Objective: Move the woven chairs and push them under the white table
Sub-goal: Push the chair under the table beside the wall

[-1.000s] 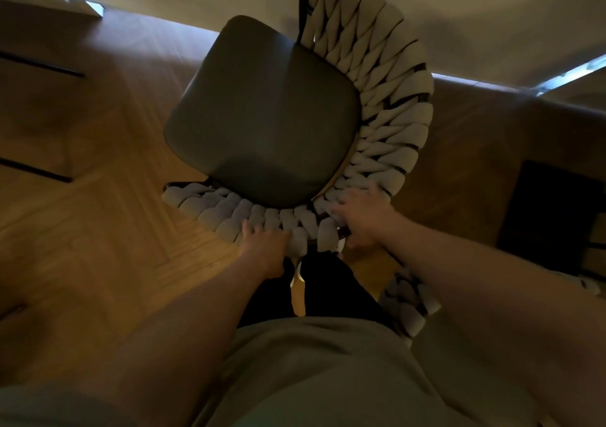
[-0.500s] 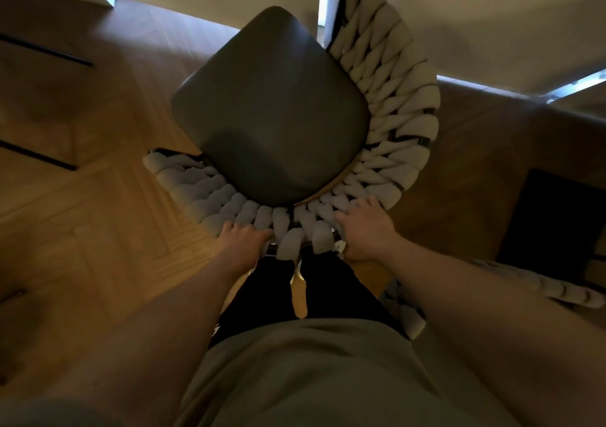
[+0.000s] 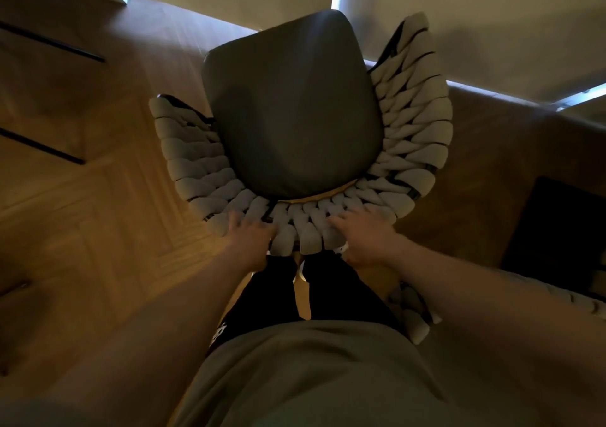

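Observation:
A woven chair [image 3: 416,125] with a dark grey seat cushion [image 3: 292,108] and a thick pale woven backrest stands on the wooden floor straight in front of me. My left hand [image 3: 249,239] lies over the backrest's top rim left of centre. My right hand [image 3: 364,236] holds the rim right of centre, fingers over the weave and thumb below. Both hands are blurred. The seat's front edge points at a white surface [image 3: 459,16] across the top of the view; whether it is the table I cannot tell.
A second woven chair [image 3: 416,318] stands close behind my right arm at the lower right. A dark block [image 3: 557,230] sits on the floor at the right. Wooden herringbone floor [image 3: 98,230] stretches to the left. My legs stand right behind the chair.
The chair has turned so that its seat faces the white surface squarely, and it has moved forward toward it. Both hands stayed on the backrest's rim.

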The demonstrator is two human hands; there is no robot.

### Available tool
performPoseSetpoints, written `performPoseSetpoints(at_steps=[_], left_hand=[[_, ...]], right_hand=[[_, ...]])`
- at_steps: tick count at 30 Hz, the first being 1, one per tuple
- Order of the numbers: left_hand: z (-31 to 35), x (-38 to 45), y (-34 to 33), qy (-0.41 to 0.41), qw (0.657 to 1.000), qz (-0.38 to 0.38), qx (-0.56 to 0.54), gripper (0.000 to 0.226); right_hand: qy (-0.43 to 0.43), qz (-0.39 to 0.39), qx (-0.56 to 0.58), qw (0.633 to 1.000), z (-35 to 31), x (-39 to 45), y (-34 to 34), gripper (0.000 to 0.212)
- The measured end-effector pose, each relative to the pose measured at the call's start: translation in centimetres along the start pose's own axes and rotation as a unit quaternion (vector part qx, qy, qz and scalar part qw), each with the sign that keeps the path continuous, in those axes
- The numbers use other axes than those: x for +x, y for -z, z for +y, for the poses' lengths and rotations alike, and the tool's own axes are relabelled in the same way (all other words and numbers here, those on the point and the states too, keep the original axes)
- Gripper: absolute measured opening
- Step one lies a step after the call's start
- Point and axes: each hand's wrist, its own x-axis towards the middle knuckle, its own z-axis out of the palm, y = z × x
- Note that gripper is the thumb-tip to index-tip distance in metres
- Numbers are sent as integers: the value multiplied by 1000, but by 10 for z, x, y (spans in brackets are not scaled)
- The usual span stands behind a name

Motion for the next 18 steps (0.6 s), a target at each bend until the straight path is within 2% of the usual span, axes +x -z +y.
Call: performPoseSetpoints(at_steps=[3,6,12,18], left_hand=[[30,9,-2,25,997,-19,-68,73],[36,13,-3,40,997,-1,-72,63],[30,9,-1,34,997,10,-62,58],[0,12,1,0,1000,15,-14,53]], right_hand=[[-60,-33,-63,996,49,-4,17,73],[-77,-42,-104,991,72,-9,27,74],[-90,-25,-150,984,61,-9,19,53],[-119,-40,-77,989,35,-15,9,52]])
